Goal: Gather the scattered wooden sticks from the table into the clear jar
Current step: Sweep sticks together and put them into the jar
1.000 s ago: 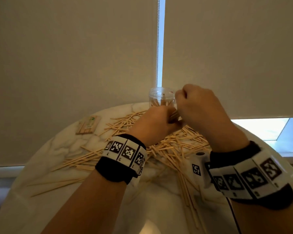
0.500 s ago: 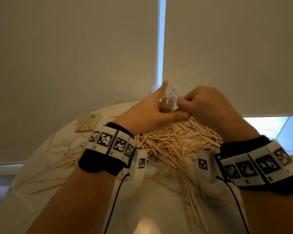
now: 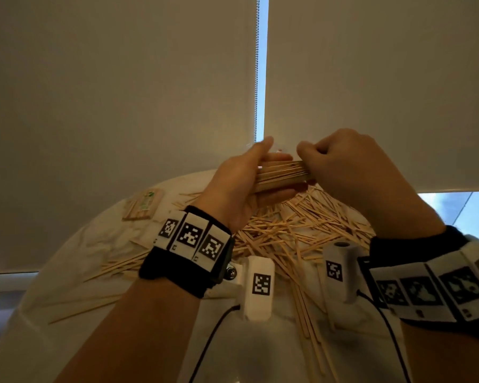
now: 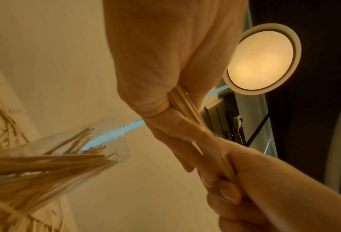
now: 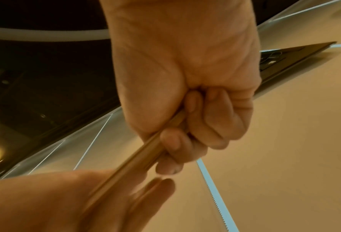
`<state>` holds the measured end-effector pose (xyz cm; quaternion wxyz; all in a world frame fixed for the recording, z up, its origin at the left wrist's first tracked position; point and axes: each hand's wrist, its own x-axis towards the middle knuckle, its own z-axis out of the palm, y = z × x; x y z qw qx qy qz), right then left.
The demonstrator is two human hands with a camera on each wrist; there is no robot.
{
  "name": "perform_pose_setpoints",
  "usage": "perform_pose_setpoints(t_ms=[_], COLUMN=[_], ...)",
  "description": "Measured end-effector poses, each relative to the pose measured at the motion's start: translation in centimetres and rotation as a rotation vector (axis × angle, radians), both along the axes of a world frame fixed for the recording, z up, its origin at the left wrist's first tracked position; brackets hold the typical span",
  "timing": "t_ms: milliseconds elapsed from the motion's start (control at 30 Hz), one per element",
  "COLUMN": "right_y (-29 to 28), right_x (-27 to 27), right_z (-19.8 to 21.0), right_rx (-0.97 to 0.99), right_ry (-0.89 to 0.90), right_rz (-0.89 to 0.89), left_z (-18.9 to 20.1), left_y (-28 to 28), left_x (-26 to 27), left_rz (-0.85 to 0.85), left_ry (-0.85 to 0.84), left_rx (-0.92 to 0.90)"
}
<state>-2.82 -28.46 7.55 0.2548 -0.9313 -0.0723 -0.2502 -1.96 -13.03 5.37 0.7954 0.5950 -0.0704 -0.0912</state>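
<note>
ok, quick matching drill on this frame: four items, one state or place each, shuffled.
Items:
1. stick bundle
2. jar
3. loose sticks
4. small packet

States:
A. scattered on the table
B. flat at the table's far left
C. held level by both hands
D. clear, partly filled with sticks

Pairs: 1-C, 2-D, 3-A, 4-B

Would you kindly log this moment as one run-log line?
both hands grip stick bundle | jar partly filled | sticks remain on table
</note>
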Motion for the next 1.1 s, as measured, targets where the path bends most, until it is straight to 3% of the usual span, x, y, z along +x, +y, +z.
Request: perform_pose_setpoints(t_ms=[133,367,533,633,833,1100], right_y=[-0.9,0.2,-0.6,-0.5,-0.1,-1.6], right_x=[-0.4,-0.1,0.0,0.1,0.8,2.9], right_z=[0.4,0.1,0.1,-0.2,-0.9,-2.5], right_rx=[-0.076,-0.001,-0.027,-0.075,-0.103,0.103], right_ry=[0.126,0.032,0.072,0.082,-0.139,-0.048], right_rz=[0.025,0.066,0.051,0.082,0.161,0.142], left_z=[-0.6,-0.7,-0.5,-0.9,-1.5,-3.0], left_y=[-0.1,0.8,-0.2,-0.2,1.7,0.4], left_x=[0.5,1.0,0.2,0.6,2.2,2.9], left_rz=[0.057,0.244,0.129,0.184,0.233,0.195], left_ry=[-0.072,-0.188,-0.292,-0.278,-0.100,-0.008], left_rx=[0.182,0.122,0.280,0.303,0.129,0.081])
